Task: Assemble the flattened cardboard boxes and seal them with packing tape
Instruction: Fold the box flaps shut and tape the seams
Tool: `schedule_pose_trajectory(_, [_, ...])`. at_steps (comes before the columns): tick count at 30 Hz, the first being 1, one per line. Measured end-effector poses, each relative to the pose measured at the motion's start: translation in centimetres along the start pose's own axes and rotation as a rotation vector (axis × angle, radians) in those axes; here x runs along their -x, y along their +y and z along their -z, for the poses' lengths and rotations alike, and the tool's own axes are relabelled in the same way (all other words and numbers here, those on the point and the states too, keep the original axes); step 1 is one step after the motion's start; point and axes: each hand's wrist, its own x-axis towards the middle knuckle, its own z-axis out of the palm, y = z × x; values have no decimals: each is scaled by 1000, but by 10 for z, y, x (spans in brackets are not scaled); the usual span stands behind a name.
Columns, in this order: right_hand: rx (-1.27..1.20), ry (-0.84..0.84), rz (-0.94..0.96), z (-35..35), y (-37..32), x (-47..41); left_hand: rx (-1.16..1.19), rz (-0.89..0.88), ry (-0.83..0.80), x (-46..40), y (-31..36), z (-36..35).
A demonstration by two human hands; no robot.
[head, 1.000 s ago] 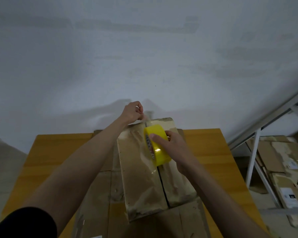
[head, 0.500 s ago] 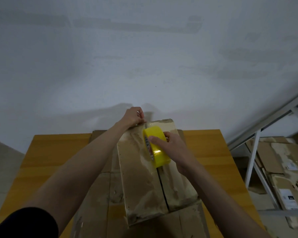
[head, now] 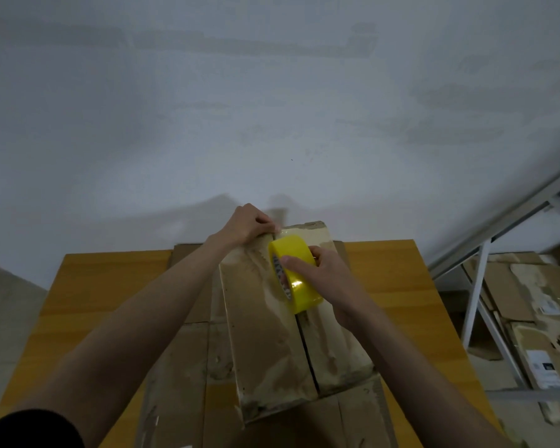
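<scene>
1. Looking down from the head camera: an assembled brown cardboard box [head: 272, 334], worn and glossy with old tape, sits on flattened cardboard sheets [head: 175, 383] spread over an orange wooden counter [head: 88, 286]. Its two top flaps meet at a dark centre seam that runs away from the person.
2. Right hand [head: 324, 276]: fingers curled round a bright yellow roll of packing tape [head: 296, 273], thumb across the near face of the roll. The roll stands on edge on the box top, over the far half of the seam.
3. Left hand [head: 249, 226]: at the far edge of the box, fingers curled closed against that edge. A short stretch of tape runs from the roll toward this hand; whether the fingers pinch its end cannot be told.
4. Both forearms bare; a dark sleeve [head: 29, 428] shows at lower left.
5. Surroundings: pale grey wall [head: 272, 108] behind the counter; a white metal shelf frame [head: 476, 286] at right, with more flat brown cartons [head: 530, 318] stacked beyond it.
</scene>
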Motion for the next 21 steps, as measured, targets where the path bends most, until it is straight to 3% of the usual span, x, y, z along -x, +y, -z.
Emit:
schedule_pose_trajectory(10, [94, 17, 45, 6, 14, 9, 15, 17, -26, 5, -1, 3])
schedule_pose_trajectory(21, [217, 118, 97, 0, 5, 15, -64, 44, 92, 43, -32, 9])
